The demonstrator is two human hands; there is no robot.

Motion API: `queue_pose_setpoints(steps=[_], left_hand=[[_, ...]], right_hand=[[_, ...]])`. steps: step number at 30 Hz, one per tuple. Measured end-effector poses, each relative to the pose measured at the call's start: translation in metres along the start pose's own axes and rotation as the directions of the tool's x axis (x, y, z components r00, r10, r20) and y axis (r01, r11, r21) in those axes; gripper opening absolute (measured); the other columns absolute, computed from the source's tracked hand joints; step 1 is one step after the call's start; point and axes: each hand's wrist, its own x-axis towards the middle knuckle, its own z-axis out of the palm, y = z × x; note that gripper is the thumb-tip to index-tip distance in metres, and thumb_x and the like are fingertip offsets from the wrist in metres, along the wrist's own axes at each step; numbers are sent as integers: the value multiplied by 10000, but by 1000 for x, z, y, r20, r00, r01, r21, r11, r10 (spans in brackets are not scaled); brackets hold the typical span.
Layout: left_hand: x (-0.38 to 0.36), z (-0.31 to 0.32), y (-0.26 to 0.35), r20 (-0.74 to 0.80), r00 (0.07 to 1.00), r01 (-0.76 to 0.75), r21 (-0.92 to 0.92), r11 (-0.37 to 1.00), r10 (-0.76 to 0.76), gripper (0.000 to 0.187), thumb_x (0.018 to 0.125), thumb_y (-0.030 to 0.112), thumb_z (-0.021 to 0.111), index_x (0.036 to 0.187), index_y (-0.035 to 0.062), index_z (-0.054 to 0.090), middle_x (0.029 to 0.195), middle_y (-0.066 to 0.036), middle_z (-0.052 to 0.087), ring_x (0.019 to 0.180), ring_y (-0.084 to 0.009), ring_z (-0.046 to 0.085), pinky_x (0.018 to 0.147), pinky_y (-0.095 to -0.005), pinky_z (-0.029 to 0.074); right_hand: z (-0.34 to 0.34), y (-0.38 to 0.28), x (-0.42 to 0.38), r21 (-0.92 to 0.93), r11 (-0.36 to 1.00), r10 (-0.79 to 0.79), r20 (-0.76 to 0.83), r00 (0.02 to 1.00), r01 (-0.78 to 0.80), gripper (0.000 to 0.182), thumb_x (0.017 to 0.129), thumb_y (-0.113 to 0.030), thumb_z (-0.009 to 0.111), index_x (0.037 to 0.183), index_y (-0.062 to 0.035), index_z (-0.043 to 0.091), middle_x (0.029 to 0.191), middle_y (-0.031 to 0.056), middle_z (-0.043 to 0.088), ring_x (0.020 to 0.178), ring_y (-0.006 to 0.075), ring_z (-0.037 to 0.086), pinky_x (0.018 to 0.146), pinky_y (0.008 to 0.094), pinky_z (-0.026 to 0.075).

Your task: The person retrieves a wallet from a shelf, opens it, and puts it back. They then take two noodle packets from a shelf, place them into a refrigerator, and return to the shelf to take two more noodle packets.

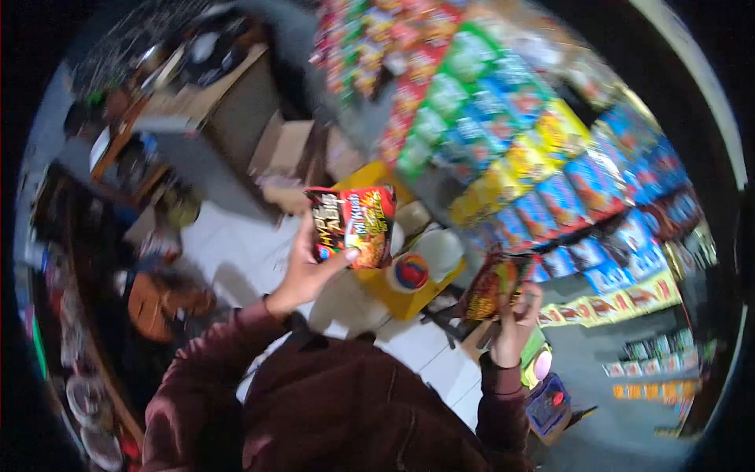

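Observation:
My left hand (303, 271) grips a packet of instant noodles (354, 226), red and black, its printed front turned up and the words "Mi Kuah" readable. The thumb lies across its lower edge. On the other side, my right hand (515, 326) holds a second, darker noodle packet (489, 291) by its edge; blur and tilt hide its print. Both packets are up in front of me, apart from each other. Below and between them stands a yellow stool or small table (377, 295) bearing white containers (439, 253) and a tub with a red and blue lid (411, 271).
Strips of hanging sachets (519, 165) in several colours cover the wall at the right. A cardboard box (287, 149) and a grey counter (212, 149) stand at the upper left. White floor tiles (236, 244) lie below. A blue container (549, 405) is at the lower right.

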Motion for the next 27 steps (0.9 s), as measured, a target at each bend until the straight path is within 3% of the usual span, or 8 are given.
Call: queue_pose_setpoints(steps=[2,3,6,10,12,14,18,27], left_hand=[[-47,-29,-30,-80,980,172,-141,975,-184,551,838,3,711,1309,16,425,1206,-51,575,1130,-131,547,996,-323,436],[-64,-40,-37,-114,963,217,-210,953,-245,537,843,-15,698,1306,15,429,1186,-49,589,1112,-132,553,994,-327,433],[-99,-79,-32,-217,863,419,-199,886,-457,525,839,-3,713,1275,17,421,1178,-68,594,1059,-128,589,945,-317,482],[-106,-137,-15,-215,894,338,-256,906,-394,528,833,-16,717,1265,12,415,1154,-60,593,1059,-117,582,931,-303,489],[-106,-168,-10,-257,910,260,-257,931,-325,538,831,-23,717,1274,9,413,1152,-64,589,1070,-119,576,941,-295,477],[-103,-198,-4,-313,909,217,-213,953,-277,532,840,-12,707,1284,2,415,1155,-64,586,1073,-129,573,958,-301,463],[-98,-252,2,-320,911,213,-173,962,-259,499,857,8,695,1275,7,421,1152,-65,588,1078,-141,569,967,-304,451],[-81,-306,-6,-405,836,327,-173,929,-370,459,864,81,711,1241,7,459,1129,-42,588,1049,-112,553,946,-281,434]], right_hand=[[38,34,-20,164,961,186,219,958,-224,341,858,16,680,1125,-60,483,1063,32,565,923,111,553,818,260,450],[52,42,-29,-15,965,256,264,930,-262,339,860,14,679,1127,-55,483,1090,41,571,960,126,560,855,270,451],[82,97,-46,11,914,377,342,861,-405,325,865,10,679,1123,-42,489,1119,51,572,1065,163,561,948,296,440],[182,74,-43,78,824,496,378,781,-561,313,884,-37,680,1140,-41,499,1155,62,547,1083,155,533,949,278,425],[213,100,-43,-100,941,334,406,850,-322,324,893,-50,672,1164,-49,494,1161,62,542,1072,149,532,937,266,427],[267,79,-49,60,883,370,518,771,-465,351,912,-40,623,1225,-56,465,1140,99,581,1032,180,585,880,317,497],[336,70,-59,49,943,232,612,756,-329,382,866,4,686,1181,-53,480,1190,83,537,1112,151,523,956,281,426],[395,98,-56,-92,775,525,645,555,-626,390,864,-22,694,1191,-72,487,1147,103,586,1076,166,555,939,297,454]])
